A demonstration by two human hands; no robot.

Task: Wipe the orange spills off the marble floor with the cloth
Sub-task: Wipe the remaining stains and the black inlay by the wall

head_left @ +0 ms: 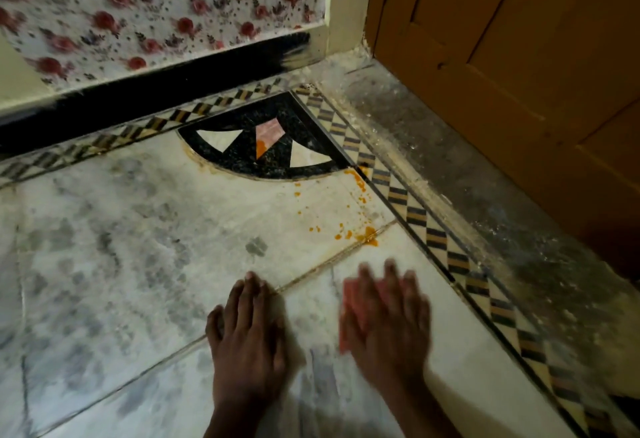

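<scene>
Marble floor (121, 229) in a corner, orange spills (367, 235) dotted by the patterned border (433, 233). Pink cloth (353, 302) sits under the blurry right hand (388, 319), fingers flat on it, just short of the spills. Left hand (247, 330) rests flat beside it. Wooden door (519, 56) on the right.

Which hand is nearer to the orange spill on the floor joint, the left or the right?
The right hand, pressing a pink cloth just below the orange spill. The left hand rests flat on the marble floor, farther down and to the left.
</scene>
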